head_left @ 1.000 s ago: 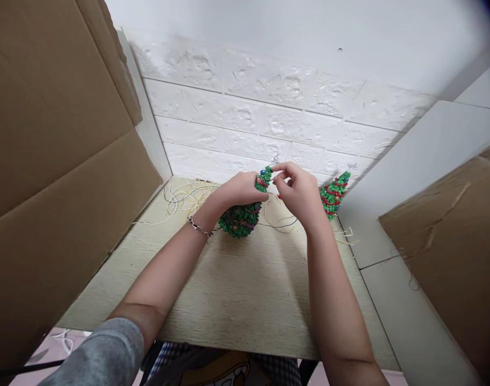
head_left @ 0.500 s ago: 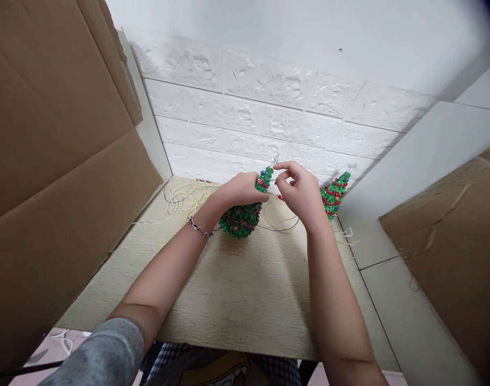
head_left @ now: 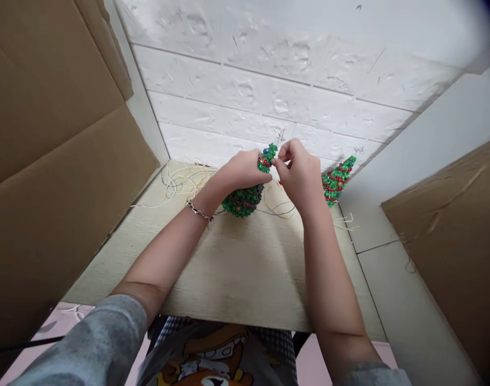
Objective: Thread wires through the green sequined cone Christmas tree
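One red-garlanded green-beaded tree (head_left: 267,159) sits between left hand (head_left: 243,171) and right hand (head_left: 299,177).

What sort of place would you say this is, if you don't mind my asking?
It looks like a makeshift craft corner: a wood-grain tabletop boxed in by cardboard panels against a white faux-brick wall, with a beaded Christmas tree and loose wires on the tabletop.

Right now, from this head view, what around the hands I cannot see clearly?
- What the right hand pinches: its fingers hide it.
- Whether the green tip joins the beaded tree below: the left hand covers that part.
- The star: too small and pale against the wall.
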The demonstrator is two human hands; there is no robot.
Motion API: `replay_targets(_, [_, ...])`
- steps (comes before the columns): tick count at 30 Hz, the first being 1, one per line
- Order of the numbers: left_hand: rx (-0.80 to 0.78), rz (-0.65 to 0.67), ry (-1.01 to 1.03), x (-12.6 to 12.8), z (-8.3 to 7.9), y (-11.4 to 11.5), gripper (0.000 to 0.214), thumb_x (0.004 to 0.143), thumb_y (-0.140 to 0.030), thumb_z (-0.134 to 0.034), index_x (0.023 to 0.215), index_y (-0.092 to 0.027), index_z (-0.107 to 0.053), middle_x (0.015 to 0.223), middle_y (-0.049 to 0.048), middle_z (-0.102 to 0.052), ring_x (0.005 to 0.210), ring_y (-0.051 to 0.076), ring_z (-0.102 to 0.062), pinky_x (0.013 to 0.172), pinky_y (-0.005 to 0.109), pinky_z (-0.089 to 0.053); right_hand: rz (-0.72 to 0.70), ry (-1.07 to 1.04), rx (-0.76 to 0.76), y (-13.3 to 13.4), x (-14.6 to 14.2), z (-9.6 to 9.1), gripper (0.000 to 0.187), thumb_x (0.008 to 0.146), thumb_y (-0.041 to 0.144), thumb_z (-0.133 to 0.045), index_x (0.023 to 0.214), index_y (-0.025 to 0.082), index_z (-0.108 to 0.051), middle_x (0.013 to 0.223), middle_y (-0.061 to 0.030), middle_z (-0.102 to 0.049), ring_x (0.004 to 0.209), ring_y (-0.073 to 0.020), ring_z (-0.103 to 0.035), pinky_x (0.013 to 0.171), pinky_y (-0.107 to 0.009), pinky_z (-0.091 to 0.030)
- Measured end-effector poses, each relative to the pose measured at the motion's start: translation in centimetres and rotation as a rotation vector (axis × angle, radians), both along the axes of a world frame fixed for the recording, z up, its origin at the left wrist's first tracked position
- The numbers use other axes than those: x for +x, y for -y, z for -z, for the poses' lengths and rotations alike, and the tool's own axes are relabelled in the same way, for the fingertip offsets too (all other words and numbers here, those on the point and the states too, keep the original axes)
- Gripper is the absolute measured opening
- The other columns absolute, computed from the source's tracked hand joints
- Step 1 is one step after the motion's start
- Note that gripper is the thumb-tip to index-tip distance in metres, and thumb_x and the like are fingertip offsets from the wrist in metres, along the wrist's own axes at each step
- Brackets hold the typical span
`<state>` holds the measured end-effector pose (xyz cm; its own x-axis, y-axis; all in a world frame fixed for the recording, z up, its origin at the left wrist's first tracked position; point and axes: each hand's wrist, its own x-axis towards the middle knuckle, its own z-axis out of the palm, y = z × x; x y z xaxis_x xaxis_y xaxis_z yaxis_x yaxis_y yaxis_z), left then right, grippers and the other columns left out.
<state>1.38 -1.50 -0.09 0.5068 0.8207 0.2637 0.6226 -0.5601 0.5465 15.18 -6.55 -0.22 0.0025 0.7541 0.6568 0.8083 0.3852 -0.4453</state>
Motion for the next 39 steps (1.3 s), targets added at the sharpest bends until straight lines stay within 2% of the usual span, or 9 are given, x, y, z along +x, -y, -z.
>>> replay_targets(6, [0.062,-0.082,0.139,0.7,-0.6,1.1,0.024,0.062,-0.028,-0.06,0.083,-0.019,-0.054,0.078,0.0043,-0.058,0.076,0.02,-0.053,0.066,0.03,-0.038,-0.037,-0.094,-0.049,-0.1,0.4,-0.3,0.008,0.081,0.021,-0.051,0.082,0.024,-0.044,0.071,0.0007,-0.059,0.069,-0.0158,-0.056,0.066,-0.03,-0.041])
replay_targets(12, [0.114,-0.088,0.195,0.6,-1.0,1.7,0.015,0.066,-0.031,-0.058,0.073,-0.023,-0.048,0.076,0.0028,-0.06,0.072,0.019,-0.053,0.062,0.032,-0.039,-0.138,-0.282,-0.107,0.3,0.4,-1.1,0.019,0.077,0.022,-0.061,0.08,0.026,-0.042,0.063,0.0029,-0.054,0.06,-0.0131,-0.051,0.06,-0.027,-0.042])
replay_targets(17, [0.128,-0.099,0.202,0.0,-0.9,1.0,0.02,0.064,-0.033,-0.061,0.072,-0.023,-0.045,0.076,0.0036,-0.06,0.073,0.021,-0.053,0.062,0.033,-0.04,-0.145,-0.222,-0.172,0.7,0.9,-1.2,0.027,0.074,0.033,-0.067,0.088,0.024,-0.046,0.07,0.0024,-0.054,0.065,-0.0128,-0.051,0.061,-0.027,-0.04])
replay_targets(22, [0.129,-0.163,0.172,-0.2,-1.0,0.5,0.027,0.063,-0.04,-0.064,0.078,-0.021,-0.05,0.078,0.0039,-0.06,0.076,0.02,-0.054,0.067,0.032,-0.041,-0.16,-0.123,-0.169,0.4,1.3,-1.1,0.011,0.078,0.024,-0.06,0.074,0.019,-0.051,0.07,0.0011,-0.057,0.068,-0.0113,-0.052,0.064,-0.026,-0.038])
replay_targets(26, [0.08,-0.183,0.114,-0.3,-1.0,0.6,0.026,0.065,-0.036,-0.061,0.083,-0.02,-0.052,0.075,0.003,-0.058,0.072,0.019,-0.053,0.064,0.03,-0.041,-0.125,-0.138,-0.161,0.4,1.1,-1.1,0.011,0.082,0.027,-0.055,0.076,0.019,-0.056,0.059,0.0029,-0.053,0.057,-0.0103,-0.048,0.059,-0.026,-0.034])
replay_targets(31, [0.093,-0.143,0.088,-0.4,-0.6,0.5,0.022,0.066,-0.035,-0.058,0.079,-0.02,-0.047,0.073,0.0023,-0.057,0.067,0.018,-0.051,0.059,0.031,-0.038,0.028,-0.091,-0.008,0.8,0.6,-1.2,0.021,0.084,0.036,-0.051,0.072,0.02,-0.058,0.051,0.0034,-0.044,0.05,-0.0112,-0.039,0.054,-0.027,-0.027])
replay_targets(34, [0.103,-0.114,0.074,-0.5,-0.4,0.6,0.021,0.068,-0.036,-0.057,0.078,-0.021,-0.045,0.072,0.0024,-0.056,0.067,0.018,-0.05,0.059,0.031,-0.038,0.088,-0.087,0.01,1.0,0.1,-1.1,0.015,0.086,0.029,-0.043,0.082,0.022,-0.056,0.049,0.0041,-0.041,0.046,-0.0127,-0.035,0.052,-0.028,-0.024])
replay_targets(39, [0.063,-0.116,0.021,-0.4,-0.7,1.0,0.021,0.07,-0.037,-0.055,0.079,-0.021,-0.045,0.076,0.0037,-0.058,0.068,0.018,-0.052,0.06,0.032,-0.039,0.096,-0.098,0.004,1.1,-0.3,-1.0,0.016,0.083,0.023,-0.038,0.096,0.023,-0.048,0.048,0.006,-0.037,0.042,-0.0146,-0.033,0.052,-0.028,-0.024])
